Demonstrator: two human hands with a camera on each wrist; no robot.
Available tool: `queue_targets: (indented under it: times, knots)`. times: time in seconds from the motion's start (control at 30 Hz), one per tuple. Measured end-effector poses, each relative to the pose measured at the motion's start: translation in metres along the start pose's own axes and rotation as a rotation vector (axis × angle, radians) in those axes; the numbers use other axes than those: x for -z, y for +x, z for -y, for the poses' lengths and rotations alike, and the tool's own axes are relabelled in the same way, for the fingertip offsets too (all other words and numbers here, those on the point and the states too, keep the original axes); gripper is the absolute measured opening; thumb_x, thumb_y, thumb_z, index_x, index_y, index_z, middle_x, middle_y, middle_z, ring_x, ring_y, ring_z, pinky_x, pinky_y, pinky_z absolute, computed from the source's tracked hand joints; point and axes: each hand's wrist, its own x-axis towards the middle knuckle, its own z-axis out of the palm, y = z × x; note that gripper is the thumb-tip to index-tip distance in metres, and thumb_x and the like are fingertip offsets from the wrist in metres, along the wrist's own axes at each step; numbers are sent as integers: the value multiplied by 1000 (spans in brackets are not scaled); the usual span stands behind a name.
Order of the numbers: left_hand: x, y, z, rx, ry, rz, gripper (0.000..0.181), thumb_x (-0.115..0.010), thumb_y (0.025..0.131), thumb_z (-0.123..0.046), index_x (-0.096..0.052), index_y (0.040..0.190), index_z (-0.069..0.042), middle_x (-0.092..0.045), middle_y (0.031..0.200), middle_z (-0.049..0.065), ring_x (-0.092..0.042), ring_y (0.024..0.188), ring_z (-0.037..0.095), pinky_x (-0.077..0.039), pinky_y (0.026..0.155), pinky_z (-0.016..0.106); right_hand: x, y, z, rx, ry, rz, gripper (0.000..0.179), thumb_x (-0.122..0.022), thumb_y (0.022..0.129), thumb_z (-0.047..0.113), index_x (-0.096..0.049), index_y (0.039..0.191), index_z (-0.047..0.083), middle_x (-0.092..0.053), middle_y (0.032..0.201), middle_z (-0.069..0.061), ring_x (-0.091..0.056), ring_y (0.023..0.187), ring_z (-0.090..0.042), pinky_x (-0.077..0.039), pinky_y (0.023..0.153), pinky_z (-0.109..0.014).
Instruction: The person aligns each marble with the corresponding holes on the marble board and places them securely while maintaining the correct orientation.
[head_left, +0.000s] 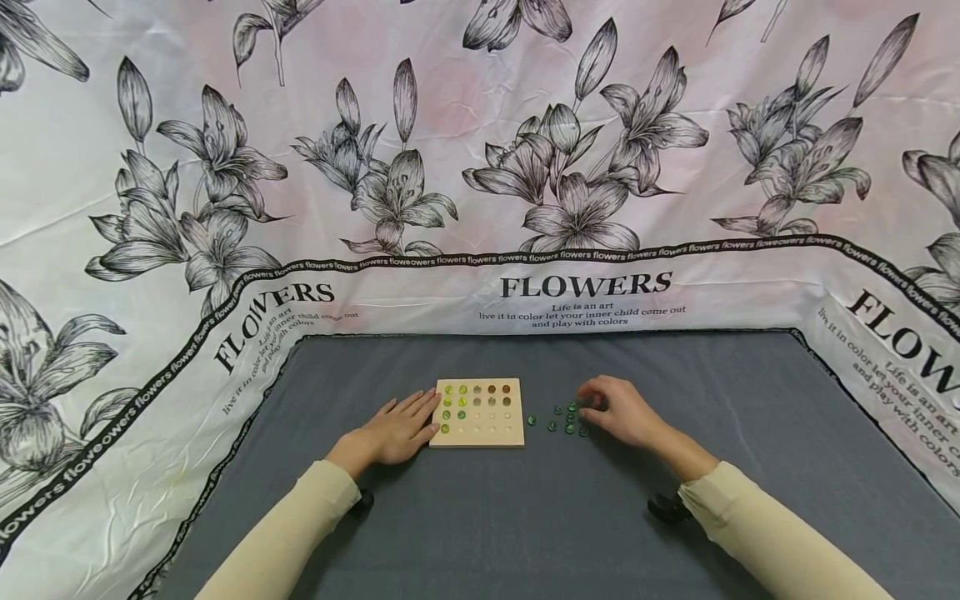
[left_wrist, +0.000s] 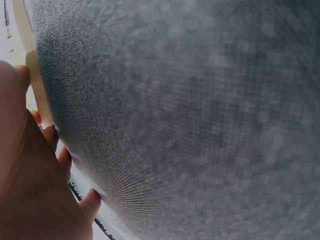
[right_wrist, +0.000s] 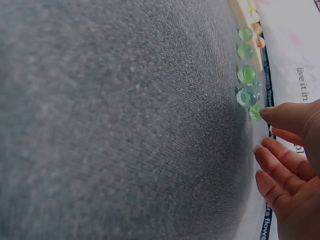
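Observation:
A pale wooden board [head_left: 489,439] with rows of round hollows lies on the grey cloth. Yellow-green marbles [head_left: 462,402] fill hollows on its left, and brown ones [head_left: 506,389] sit at the top right. My left hand [head_left: 396,431] lies flat with straight fingers against the board's left edge; in the left wrist view, its fingertips are at the board's side [left_wrist: 41,95]. Loose green marbles [head_left: 570,417] are grouped right of the board. Over their right side is my right hand [head_left: 618,410], thumb and index apart. In the right wrist view, its thumb tip overlaps a green marble [right_wrist: 254,112].
One loose green marble [head_left: 532,420] lies apart, close to the board's right edge. Grey cloth [head_left: 525,525] covers the table. Behind it stands a white and pink flower-printed fabric [head_left: 420,300] with black lettering. Dark wrist devices [head_left: 667,508] show below both sleeves.

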Motion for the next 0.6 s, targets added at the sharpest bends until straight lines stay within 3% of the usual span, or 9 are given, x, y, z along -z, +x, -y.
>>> queue_targets:
  times: [0.27, 0.6]
  knots:
    - [1, 0, 0, 4, 10, 10, 64, -31, 112, -46, -15, 166, -16, -12, 172, 3, -12, 158, 25, -12, 124, 59, -5, 4, -2, -24, 27, 15, 21, -82, 86, 5, -74, 105, -1, -71, 99, -11, -63, 82, -22, -51, 73, -36]
    - [5, -3, -3, -1, 16, 16, 63, -31, 113, -45, -17, 166, -14, -13, 172, 4, -13, 158, 27, -13, 123, 59, -10, 11, -6, -43, 20, 72, 17, -80, 89, 8, -75, 104, 2, -66, 88, -2, -55, 77, -12, -47, 69, -33]
